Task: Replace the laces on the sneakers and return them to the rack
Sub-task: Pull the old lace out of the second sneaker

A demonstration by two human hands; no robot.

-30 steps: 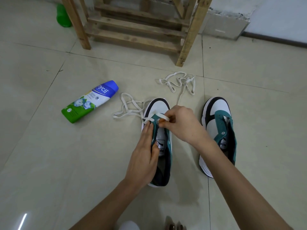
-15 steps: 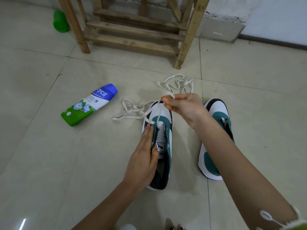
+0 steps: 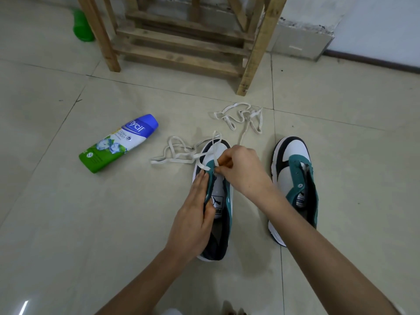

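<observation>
The wooden rack (image 3: 181, 48) stands well beyond the shoes, and both are on the floor (image 3: 68, 223), so returning them is a long way off. The teal-and-white sneaker (image 3: 228, 214) lies in front of me where it lay a second ago. The second sneaker (image 3: 293, 178), near it on the right, shows bare eyelets. My left hand (image 3: 193, 221) has not shifted: its fingers lie flat along the shoe's side and the thumb is over the eyelet flap, pinching it steady. What changed is my right hand (image 3: 244, 171) — half a second ago it was lifted past the toe, drawing slack through. Now it is back down at the front eyelets, fingertips closed on the white lace (image 3: 175, 155), whose loose length trails off to the left. I judge that one pull is finished and the next eyelet comes now — only the lowest row looks threaded.
</observation>
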